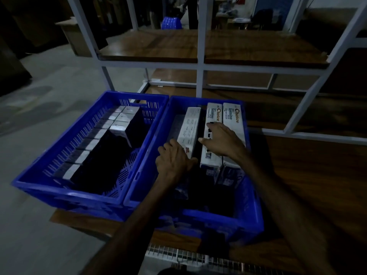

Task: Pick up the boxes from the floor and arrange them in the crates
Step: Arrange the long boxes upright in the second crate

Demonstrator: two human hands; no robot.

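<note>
In a dim storeroom, two blue crates sit side by side on a wooden board [309, 175] before a white metal rack [200, 64], concrete floor [39, 120] at nine o'clock. The left hand [174, 159] grips a tilted white box [189, 128] in the right crate [254, 219]. The right hand [222, 139] rests with spread fingers on a neighbouring box [213, 116]; small boxes [119, 122] line the left crate [65, 187].
</note>
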